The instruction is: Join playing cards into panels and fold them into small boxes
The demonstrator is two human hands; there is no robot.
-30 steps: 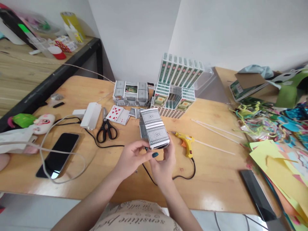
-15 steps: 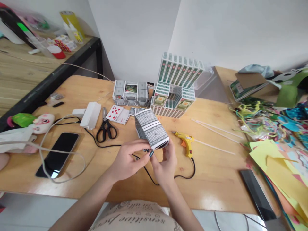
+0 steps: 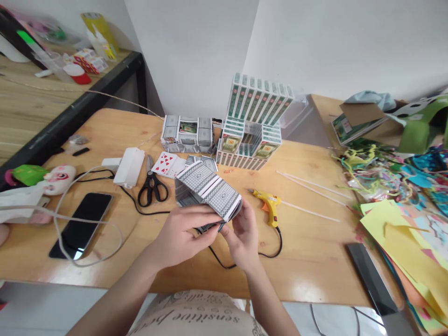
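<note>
With left hand [image 3: 180, 233] and right hand [image 3: 242, 238] close together, gripping a card box [image 3: 210, 186] by its near end. Slants away leftward along its long axis, gaping above the left hand. Held over wooden table [image 3: 308, 270], before pale wall [image 3: 196, 60] beyond both hands.

The bench [image 3: 297, 275] is smooth wood with a soft gloss. The card piece [image 3: 198, 176] at its middle looks like smooth printed paper. Left, a glossy black phone [image 3: 91, 207] and metal-bladed scissors [image 3: 150, 177]; right, a yellow plastic glue gun [image 3: 270, 201] and matt paper sheets [image 3: 380, 217].
</note>
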